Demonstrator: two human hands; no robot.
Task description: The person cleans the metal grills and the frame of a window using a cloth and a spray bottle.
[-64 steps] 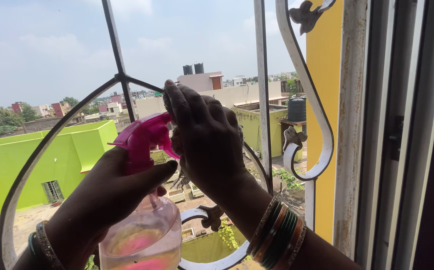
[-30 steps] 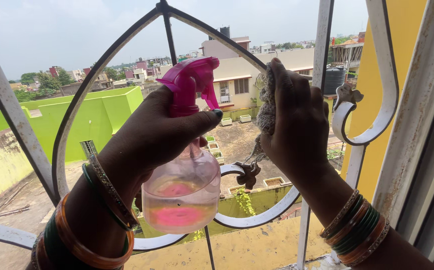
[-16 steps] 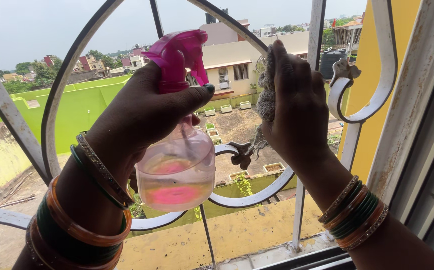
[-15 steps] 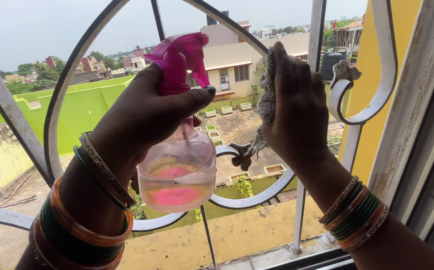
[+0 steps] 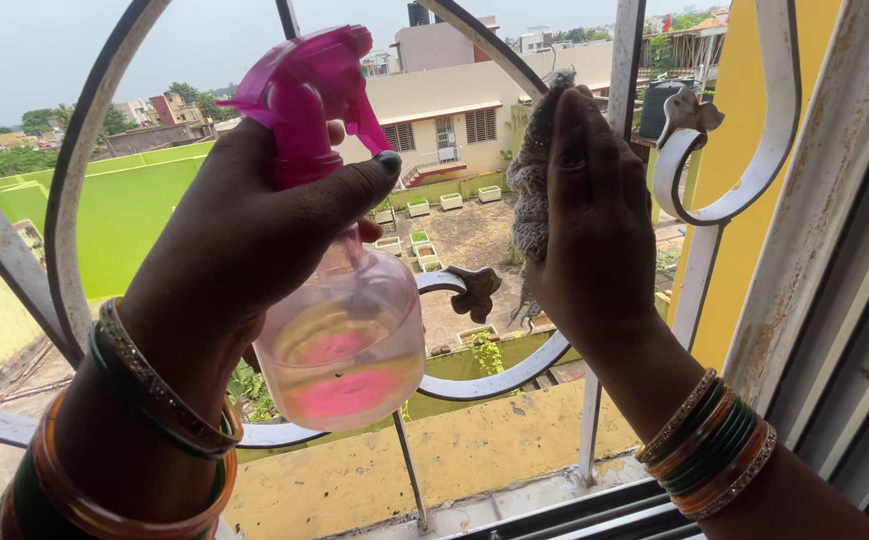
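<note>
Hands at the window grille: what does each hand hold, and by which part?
Left hand grips the spray bottle at its neck, below the pink trigger head. Right hand presses a grey knitted cloth against the curved bar.

Packages, labels, signs and screens at the window grille

One package is showing: a spray bottle (image 5: 339, 335) with a rounded clear body, pink trigger head and pinkish liquid, being held left of centre; no label, sign or screen is appearing on it or elsewhere

A clear spray bottle (image 5: 339, 340) with a pink trigger head stands upright, pale liquid low inside. A grey knitted cloth (image 5: 532, 190) hangs pressed against the grille's curved bar (image 5: 494, 55).
</note>
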